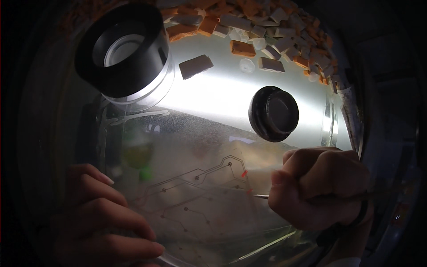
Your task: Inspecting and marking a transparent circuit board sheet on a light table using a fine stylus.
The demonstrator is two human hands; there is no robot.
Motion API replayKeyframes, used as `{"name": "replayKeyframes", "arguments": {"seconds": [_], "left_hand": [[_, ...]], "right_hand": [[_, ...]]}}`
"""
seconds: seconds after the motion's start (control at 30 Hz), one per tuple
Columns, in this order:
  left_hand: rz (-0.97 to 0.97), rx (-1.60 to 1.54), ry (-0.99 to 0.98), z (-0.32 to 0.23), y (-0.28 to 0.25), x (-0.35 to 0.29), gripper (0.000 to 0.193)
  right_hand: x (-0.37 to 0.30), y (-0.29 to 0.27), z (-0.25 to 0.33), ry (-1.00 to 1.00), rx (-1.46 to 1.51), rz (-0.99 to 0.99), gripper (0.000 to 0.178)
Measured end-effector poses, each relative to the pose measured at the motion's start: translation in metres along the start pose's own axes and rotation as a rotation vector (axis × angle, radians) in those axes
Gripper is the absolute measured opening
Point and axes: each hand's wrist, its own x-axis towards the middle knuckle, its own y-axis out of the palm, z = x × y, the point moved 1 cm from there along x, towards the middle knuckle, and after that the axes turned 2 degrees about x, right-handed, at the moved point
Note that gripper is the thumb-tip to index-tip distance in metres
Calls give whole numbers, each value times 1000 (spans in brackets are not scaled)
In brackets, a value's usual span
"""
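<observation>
A see-through sheet printed with thin circuit traces and small dark round pads (197,178) lies before me, with a few red marks (244,173) near its right side. My right hand (318,184) is closed around a thin tool (261,196). Its narrow metallic tip points left, close to the red marks; its shaft runs out dimly to the right of the fist. I cannot tell whether the tip touches the sheet. At the lower left, my left hand (106,218) lies with fingers apart along the sheet's left side, holding nothing.
A large black-rimmed loupe (151,58) with a clear base stands at the upper left of the lit panel (213,95). A smaller black eyepiece (273,114) sits above my right hand. Orange and white eraser-like blocks (242,48) are heaped along the far edge, some lying loose.
</observation>
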Motion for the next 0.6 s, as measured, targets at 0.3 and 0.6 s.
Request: {"name": "replayKeyframes", "arguments": {"seconds": [0.3, 0.6], "left_hand": [[22, 3, -18, -1, -1, -1, 9], [24, -4, -18, 2, -2, -2, 11]], "right_hand": [[0, 2, 1, 73, 54, -42, 29], [0, 1, 4, 100, 74, -35, 28]]}}
